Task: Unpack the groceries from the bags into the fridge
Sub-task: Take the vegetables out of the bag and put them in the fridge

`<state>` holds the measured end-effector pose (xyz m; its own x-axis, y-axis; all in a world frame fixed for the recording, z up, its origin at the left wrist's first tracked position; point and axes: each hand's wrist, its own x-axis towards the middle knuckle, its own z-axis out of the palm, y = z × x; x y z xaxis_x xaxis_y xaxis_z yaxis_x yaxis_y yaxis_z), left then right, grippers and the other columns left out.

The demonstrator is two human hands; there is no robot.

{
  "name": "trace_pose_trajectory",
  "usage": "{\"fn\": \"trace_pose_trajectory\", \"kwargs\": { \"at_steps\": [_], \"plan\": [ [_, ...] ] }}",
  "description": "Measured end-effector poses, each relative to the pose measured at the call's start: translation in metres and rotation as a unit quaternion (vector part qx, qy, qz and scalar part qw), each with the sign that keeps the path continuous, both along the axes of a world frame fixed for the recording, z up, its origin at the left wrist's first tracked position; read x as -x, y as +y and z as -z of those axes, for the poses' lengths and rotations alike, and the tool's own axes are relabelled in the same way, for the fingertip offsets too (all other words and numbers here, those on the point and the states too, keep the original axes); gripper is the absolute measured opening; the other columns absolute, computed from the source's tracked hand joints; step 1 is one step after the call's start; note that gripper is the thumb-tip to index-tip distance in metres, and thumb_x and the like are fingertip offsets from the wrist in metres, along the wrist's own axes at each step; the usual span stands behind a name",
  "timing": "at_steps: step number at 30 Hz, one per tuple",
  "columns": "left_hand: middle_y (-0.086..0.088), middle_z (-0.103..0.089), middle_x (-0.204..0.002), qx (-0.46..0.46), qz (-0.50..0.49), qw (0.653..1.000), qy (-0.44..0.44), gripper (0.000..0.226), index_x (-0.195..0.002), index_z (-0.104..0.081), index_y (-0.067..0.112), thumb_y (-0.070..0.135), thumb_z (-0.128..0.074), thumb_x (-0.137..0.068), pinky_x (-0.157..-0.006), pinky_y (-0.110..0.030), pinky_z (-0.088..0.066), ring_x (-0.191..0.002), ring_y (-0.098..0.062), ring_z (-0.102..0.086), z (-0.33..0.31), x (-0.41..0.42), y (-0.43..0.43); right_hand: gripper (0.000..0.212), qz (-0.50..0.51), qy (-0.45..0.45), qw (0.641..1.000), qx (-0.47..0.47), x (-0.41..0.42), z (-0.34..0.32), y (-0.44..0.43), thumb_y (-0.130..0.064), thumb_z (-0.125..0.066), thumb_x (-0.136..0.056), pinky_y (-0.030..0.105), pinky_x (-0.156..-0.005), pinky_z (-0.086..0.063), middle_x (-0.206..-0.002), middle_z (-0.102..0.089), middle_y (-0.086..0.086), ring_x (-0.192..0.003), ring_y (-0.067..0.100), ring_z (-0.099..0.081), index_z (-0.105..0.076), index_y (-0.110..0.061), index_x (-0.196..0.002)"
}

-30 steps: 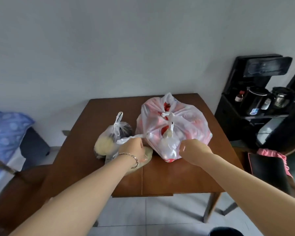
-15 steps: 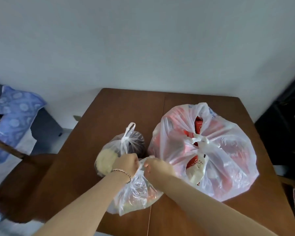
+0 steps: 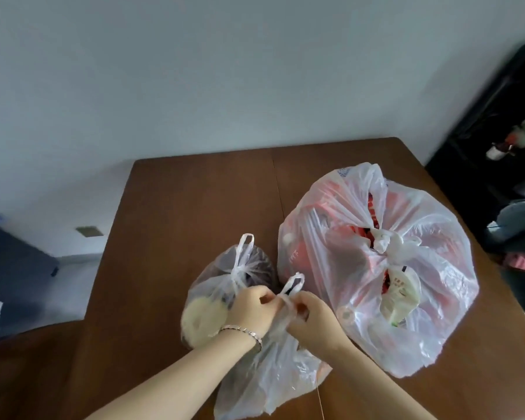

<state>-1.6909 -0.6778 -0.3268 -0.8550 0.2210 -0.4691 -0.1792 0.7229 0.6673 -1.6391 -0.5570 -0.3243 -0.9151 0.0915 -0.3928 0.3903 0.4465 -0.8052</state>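
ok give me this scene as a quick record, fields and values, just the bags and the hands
surface: brown wooden table
bags: three, all on the table
large bag: right side, handles knotted, red packaging shows through
back small bag: left of the large bag, tied at the top, pale round item inside
near small bag: front, closest to the person, handles drawn up
left hand: pinches the near small bag's handles
right hand: pinches the same handles
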Motion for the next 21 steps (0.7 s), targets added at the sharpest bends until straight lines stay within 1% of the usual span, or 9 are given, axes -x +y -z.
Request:
{"fn": "trace_pose_trajectory", "kwargs": {
  "at_steps": [2,5,7,10,12,14,17,19,21],
  "plan": [
    [0.006,-0.052,-0.055,-0.086,-0.074,0.987,-0.111,0.025,-0.063,-0.057,0.017,0.022,-0.062,-0.087,-0.042,-0.009,-0.033,-0.051,-0.003,-0.046,-0.001,0.009,0.006,0.012,0.033,-0.025,0.996,0.083,0.002,-0.004,0.006,-0.015,-0.056,-0.084,0.018,-0.058,-0.039,-0.064,-0.051,-0.005,-0.058,0.004,-0.046,-0.061,-0.013,-0.073],
    [0.002,-0.053,-0.05,-0.194,-0.186,0.911,-0.312,0.016,-0.068,-0.059,0.01,0.014,-0.067,-0.081,-0.045,-0.015,-0.035,-0.042,-0.008,-0.047,-0.003,0.016,0.02,0.026,0.095,-0.048,0.986,0.131,0.004,-0.004,0.015,-0.023,-0.057,-0.089,0.019,-0.057,-0.038,-0.06,-0.049,-0.005,-0.057,0.006,-0.046,-0.057,-0.01,-0.067],
    [-0.004,-0.054,-0.066,-0.229,-0.209,0.879,-0.362,0.014,-0.073,-0.061,0.009,0.017,-0.071,-0.069,-0.058,-0.021,-0.037,-0.059,-0.014,-0.049,0.0,0.013,0.024,0.03,0.091,-0.03,0.991,0.093,0.003,-0.006,0.016,-0.027,-0.062,-0.088,0.014,-0.048,-0.032,-0.057,-0.043,-0.004,-0.048,0.003,-0.038,-0.054,-0.006,-0.068],
    [-0.004,-0.052,-0.065,-0.327,-0.214,0.834,-0.389,0.024,-0.075,-0.069,0.008,0.023,-0.078,-0.059,-0.063,-0.024,-0.034,-0.067,-0.016,-0.046,0.004,0.003,0.017,0.029,0.102,0.026,0.994,0.028,-0.004,-0.006,0.018,-0.024,-0.067,-0.084,0.015,-0.049,-0.033,-0.054,-0.045,-0.007,-0.047,0.002,-0.039,-0.054,-0.01,-0.063],
    [-0.002,-0.051,-0.07,-0.391,-0.167,0.809,-0.405,0.03,-0.081,-0.071,0.01,0.023,-0.085,-0.058,-0.066,-0.023,-0.033,-0.068,-0.012,-0.044,-0.001,-0.008,0.009,0.028,0.095,0.096,0.984,-0.112,-0.012,-0.007,0.02,-0.017,-0.071,-0.079,0.017,-0.048,-0.031,-0.053,-0.045,-0.007,-0.047,0.006,-0.037,-0.049,-0.016,-0.062],
    [0.0,-0.053,-0.071,-0.369,-0.11,0.845,-0.372,0.007,-0.076,-0.074,0.021,0.025,-0.078,-0.072,-0.07,-0.021,-0.036,-0.066,-0.008,-0.047,-0.012,-0.02,0.007,0.033,0.056,0.162,0.955,-0.241,-0.017,-0.01,0.022,-0.008,-0.073,-0.072,0.015,-0.043,-0.026,-0.053,-0.041,-0.011,-0.044,0.004,-0.034,-0.043,-0.018,-0.065],
    [0.006,-0.039,-0.054,-0.161,0.036,0.973,-0.164,0.045,-0.047,-0.049,0.023,0.044,-0.062,-0.084,-0.054,-0.012,-0.03,-0.047,-0.001,-0.033,-0.021,-0.027,0.01,0.025,0.079,0.138,0.969,-0.19,-0.023,-0.014,0.021,-0.004,-0.063,-0.079,0.02,-0.044,-0.039,-0.06,-0.051,-0.01,-0.051,0.009,-0.05,-0.045,-0.021,-0.082],
    [0.001,-0.043,-0.067,-0.116,0.111,0.987,-0.01,0.045,-0.054,-0.041,0.017,0.043,-0.061,-0.085,-0.057,-0.011,-0.034,-0.052,-0.002,-0.036,-0.031,-0.026,0.01,0.021,0.136,0.083,0.984,-0.074,-0.024,-0.015,0.021,-0.004,-0.057,-0.084,0.033,-0.055,-0.052,-0.071,-0.062,0.0,-0.061,0.018,-0.061,-0.047,-0.021,-0.092],
    [0.004,-0.046,-0.078,-0.115,0.133,0.981,0.084,0.041,-0.056,-0.04,0.02,0.036,-0.064,-0.085,-0.066,-0.018,-0.041,-0.062,-0.004,-0.042,-0.035,-0.026,0.009,0.018,0.122,0.079,0.987,-0.074,-0.024,-0.015,0.024,-0.006,-0.055,-0.087,0.032,-0.058,-0.054,-0.079,-0.065,-0.002,-0.066,0.017,-0.062,-0.052,-0.019,-0.099]
  ]
}}
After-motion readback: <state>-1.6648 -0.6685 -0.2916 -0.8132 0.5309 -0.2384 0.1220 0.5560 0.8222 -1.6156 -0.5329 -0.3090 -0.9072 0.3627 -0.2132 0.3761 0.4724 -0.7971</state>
